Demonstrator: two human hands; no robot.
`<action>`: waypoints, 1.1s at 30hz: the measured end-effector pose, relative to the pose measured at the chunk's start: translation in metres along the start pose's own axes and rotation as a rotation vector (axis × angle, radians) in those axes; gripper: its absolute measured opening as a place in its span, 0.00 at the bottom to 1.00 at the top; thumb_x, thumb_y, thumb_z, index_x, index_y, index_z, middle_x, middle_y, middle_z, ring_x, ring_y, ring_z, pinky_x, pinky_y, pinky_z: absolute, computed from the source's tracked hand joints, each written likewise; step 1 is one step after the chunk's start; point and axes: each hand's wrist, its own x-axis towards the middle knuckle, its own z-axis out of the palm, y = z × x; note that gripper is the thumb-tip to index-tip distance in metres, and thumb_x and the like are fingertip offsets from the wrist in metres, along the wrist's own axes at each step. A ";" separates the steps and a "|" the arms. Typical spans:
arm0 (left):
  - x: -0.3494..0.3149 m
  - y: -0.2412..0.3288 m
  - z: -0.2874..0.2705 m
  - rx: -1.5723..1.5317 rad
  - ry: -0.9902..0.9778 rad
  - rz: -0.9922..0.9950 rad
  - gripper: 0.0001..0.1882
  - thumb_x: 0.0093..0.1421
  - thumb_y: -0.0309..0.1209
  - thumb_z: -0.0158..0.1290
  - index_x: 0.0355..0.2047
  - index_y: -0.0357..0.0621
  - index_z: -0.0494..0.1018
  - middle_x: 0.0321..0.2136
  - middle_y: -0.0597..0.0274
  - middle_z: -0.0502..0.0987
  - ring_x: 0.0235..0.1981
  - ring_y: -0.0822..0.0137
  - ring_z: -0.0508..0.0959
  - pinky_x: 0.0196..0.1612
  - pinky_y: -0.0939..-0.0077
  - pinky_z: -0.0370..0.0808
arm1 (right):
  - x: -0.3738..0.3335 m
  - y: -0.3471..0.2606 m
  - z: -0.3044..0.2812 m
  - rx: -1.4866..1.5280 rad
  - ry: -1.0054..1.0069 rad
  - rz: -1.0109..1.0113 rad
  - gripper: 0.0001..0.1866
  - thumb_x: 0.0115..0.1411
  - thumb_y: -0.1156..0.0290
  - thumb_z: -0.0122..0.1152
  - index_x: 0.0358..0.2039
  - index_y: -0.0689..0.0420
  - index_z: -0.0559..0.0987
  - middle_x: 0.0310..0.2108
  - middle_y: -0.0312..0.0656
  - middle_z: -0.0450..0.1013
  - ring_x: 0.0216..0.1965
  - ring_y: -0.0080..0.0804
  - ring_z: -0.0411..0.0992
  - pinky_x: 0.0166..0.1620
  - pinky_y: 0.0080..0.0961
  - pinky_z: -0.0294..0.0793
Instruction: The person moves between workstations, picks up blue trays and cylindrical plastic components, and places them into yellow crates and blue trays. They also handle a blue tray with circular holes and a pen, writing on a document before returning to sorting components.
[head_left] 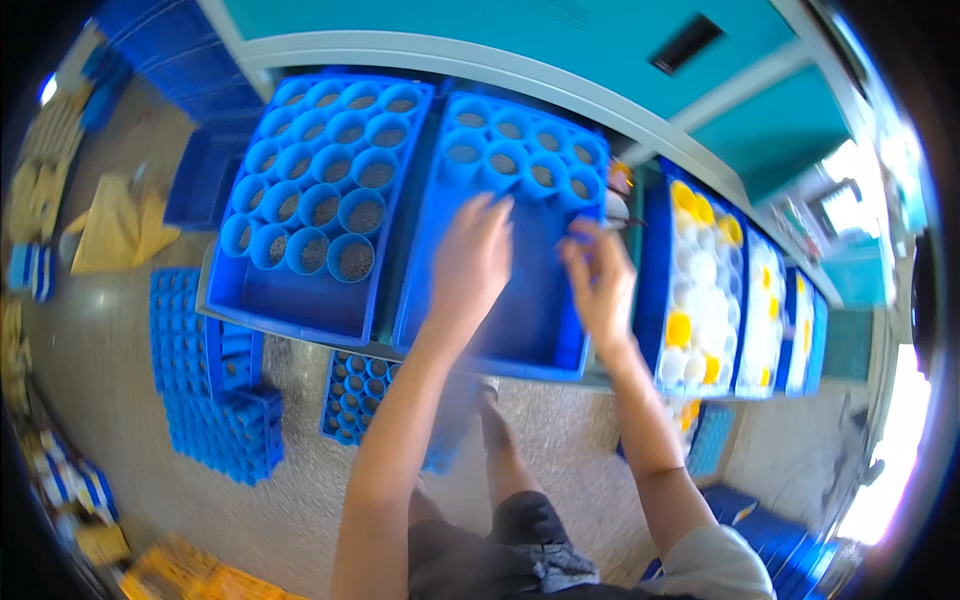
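My left hand (pixel 472 255) hangs over the left side of a blue tray (pixel 545 368), just nearer than its rows of round blue cups (pixel 505 160). Motion smears its fingers, so their state is unclear. At the tray's right side, my right hand (pixel 603 285) has bent fingers spread apart and nothing visible in them. Greyish grains lie in the cups, which fill the far part of this tray. To the left, a second blue tray (pixel 300 318) carries more rows of blue cups (pixel 322 205) with similar contents; its near strip is bare.
Trays of white and yellow round pieces (pixel 700 285) line the bench's right side. A teal panel (pixel 560 40) rises behind. Stacked blue cup racks (pixel 220 430) and another filled rack (pixel 360 385) are below on the floor, with yellow crates (pixel 190 575) at lower left.
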 end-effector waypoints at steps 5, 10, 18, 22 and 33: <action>0.109 -0.056 0.107 0.551 -0.242 -0.183 0.13 0.58 0.25 0.54 0.42 0.44 0.82 0.53 0.39 0.74 0.49 0.44 0.78 0.48 0.57 0.79 | 0.151 0.083 0.026 -0.405 -0.242 -0.001 0.26 0.54 0.71 0.72 0.55 0.53 0.76 0.42 0.59 0.78 0.48 0.60 0.75 0.50 0.47 0.75; 0.126 -0.091 0.129 0.526 -0.355 -0.318 0.09 0.56 0.25 0.53 0.28 0.39 0.83 0.37 0.42 0.81 0.38 0.45 0.83 0.38 0.56 0.81 | 0.175 0.112 0.047 -0.502 -0.345 -0.012 0.19 0.52 0.72 0.72 0.46 0.58 0.81 0.41 0.59 0.79 0.44 0.57 0.78 0.46 0.44 0.77; 0.090 -0.022 0.023 0.300 -0.354 -0.237 0.05 0.53 0.22 0.55 0.23 0.32 0.79 0.36 0.31 0.78 0.30 0.42 0.83 0.33 0.54 0.82 | 0.116 0.039 -0.011 -0.388 -0.322 0.068 0.15 0.55 0.77 0.69 0.44 0.62 0.83 0.39 0.56 0.80 0.36 0.53 0.79 0.41 0.36 0.77; 0.012 0.055 -0.092 0.071 -0.291 -0.213 0.06 0.55 0.23 0.55 0.34 0.36 0.76 0.35 0.44 0.73 0.34 0.48 0.81 0.36 0.60 0.79 | 0.011 -0.045 -0.065 -0.398 -0.309 0.017 0.16 0.52 0.87 0.65 0.43 0.64 0.82 0.36 0.48 0.79 0.30 0.33 0.77 0.35 0.27 0.77; -0.337 0.056 -0.290 0.097 -0.738 -0.753 0.06 0.57 0.23 0.52 0.34 0.42 0.78 0.35 0.47 0.76 0.36 0.48 0.80 0.38 0.55 0.78 | -0.300 -0.040 0.053 -0.237 -0.870 0.618 0.20 0.55 0.68 0.71 0.49 0.59 0.83 0.40 0.51 0.82 0.38 0.38 0.83 0.44 0.32 0.80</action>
